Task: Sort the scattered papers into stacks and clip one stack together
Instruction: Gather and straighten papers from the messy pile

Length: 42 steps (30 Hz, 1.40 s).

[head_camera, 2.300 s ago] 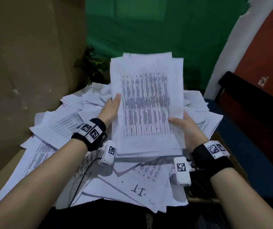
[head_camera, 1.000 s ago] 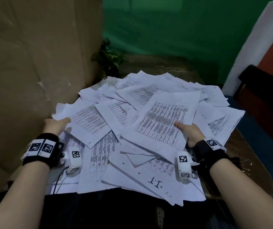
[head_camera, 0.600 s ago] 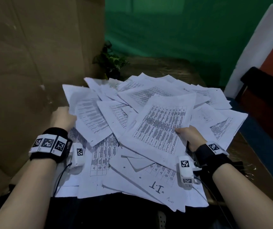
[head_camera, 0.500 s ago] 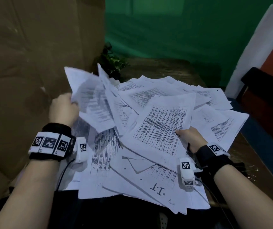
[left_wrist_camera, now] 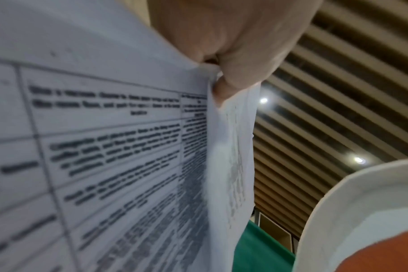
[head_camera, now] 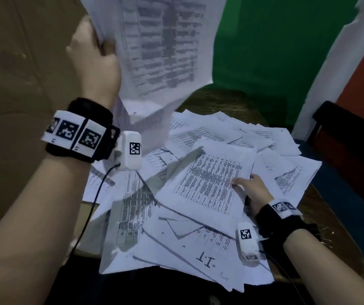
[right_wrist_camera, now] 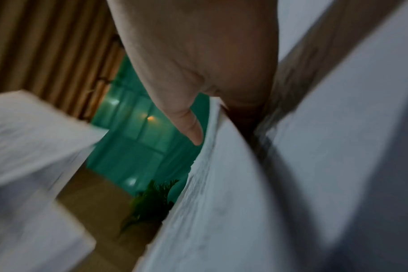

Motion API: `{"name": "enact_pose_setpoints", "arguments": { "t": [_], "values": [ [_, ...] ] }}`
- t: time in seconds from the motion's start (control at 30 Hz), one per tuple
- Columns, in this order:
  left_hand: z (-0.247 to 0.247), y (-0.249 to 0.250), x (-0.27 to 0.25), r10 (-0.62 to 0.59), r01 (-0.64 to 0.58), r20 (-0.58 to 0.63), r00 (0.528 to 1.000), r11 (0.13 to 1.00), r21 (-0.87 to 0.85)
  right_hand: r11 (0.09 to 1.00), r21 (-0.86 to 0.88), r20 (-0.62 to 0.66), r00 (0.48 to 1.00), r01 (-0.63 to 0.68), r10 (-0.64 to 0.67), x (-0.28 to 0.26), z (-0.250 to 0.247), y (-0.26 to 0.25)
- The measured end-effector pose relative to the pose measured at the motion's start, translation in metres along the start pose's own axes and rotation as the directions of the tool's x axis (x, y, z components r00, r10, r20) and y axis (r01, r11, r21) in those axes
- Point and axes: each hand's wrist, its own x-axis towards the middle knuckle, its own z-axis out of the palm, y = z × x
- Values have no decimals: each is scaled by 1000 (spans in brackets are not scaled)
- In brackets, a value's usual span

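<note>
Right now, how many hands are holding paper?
2. The left hand grips the raised sheets high at left; the right hand pinches the printed stack on the pile.

Brown wooden table, scattered printed papers overlapping across it

Behind my wooden table hangs a green curtain — a small leafy plant before it, brown cardboard left, a dark chair right.
</note>
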Motion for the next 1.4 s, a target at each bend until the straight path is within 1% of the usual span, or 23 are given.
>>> {"name": "enact_pose_setpoints", "arguments": {
  "t": [0.07,0.1,0.13,0.17,0.23,0.3,0.37,0.43,0.5,0.53,0.6,0.63,0.67,0.77,0.83,0.93,1.03,1.13,1.23,1.27,1.33,1.37,1.4],
  "values": [
    [12,-11,-11,-169,172,28,985,976,-131,973,-216,-151,982,81,-115,-10,-3,-17],
    [17,-14,-21,-269,275,58,961,948,-158,947,-284,-177,962,150,-206,-18,-3,-29],
    [22,-16,-33,-364,376,98,926,907,-188,933,-279,-141,951,229,-275,-26,-2,-40],
    [28,-20,-47,-437,459,142,888,858,-230,946,-187,-60,958,266,-282,-34,-1,-52],
    [38,-22,-76,-530,574,221,819,766,-289,978,19,140,968,209,-210,-49,6,-77],
    [46,-25,-99,-577,650,301,759,696,-304,975,151,232,952,166,-198,-58,12,-92],
    [51,-27,-120,-548,724,490,678,611,-319,953,278,214,960,119,-182,-59,21,-97],
    [56,-34,-137,-454,802,688,566,497,-331,938,332,94,986,99,-137,-54,26,-95],
    [52,-41,-149,-371,876,817,441,377,-301,933,351,-4,996,84,-88,-44,29,-88],
    [50,-43,-154,-334,892,863,380,378,-247,932,352,-46,996,91,-80,-38,30,-84],
    [49,-49,-166,-286,878,912,295,459,-140,944,314,-93,993,101,-75,-27,28,-71],
    [48,-52,-171,-282,864,916,284,489,-117,948,299,-116,990,105,-73,-23,27,-67],
    [48,-54,-175,-295,861,910,290,496,-114,949,295,-138,988,112,-74,-21,25,-66],
    [50,-66,-180,-335,881,882,330,446,-160,955,227,-238,962,189,-134,-14,17,-66],
    [49,-67,-180,-360,874,859,364,451,-181,947,196,-260,944,256,-202,-13,9,-69],
    [47,-66,-176,-373,860,833,409,463,-215,928,217,-297,926,302,-232,-6,-5,-70],
    [44,-72,-171,-400,859,814,421,465,-215,902,246,-385,890,353,-244,9,-27,-73],
    [41,-75,-169,-454,870,791,411,456,-190,864,306,-374,885,400,-277,9,-47,-85],
    [46,-72,-173,-546,902,740,393,387,-193,861,378,-270,930,341,-249,6,-53,-93],
    [49,-70,-176,-579,913,720,382,355,-199,894,336,-223,947,296,-231,6,-53,-92],
    [59,-67,-182,-646,937,681,345,281,-208,974,88,-211,960,207,-185,10,-48,-85],
    [65,-65,-186,-667,946,671,324,235,-223,987,-79,-256,954,141,-156,7,-44,-78],
    [70,-62,-189,-679,953,669,302,187,-240,981,-167,-300,943,98,-146,0,-35,-72]
  ]
}}
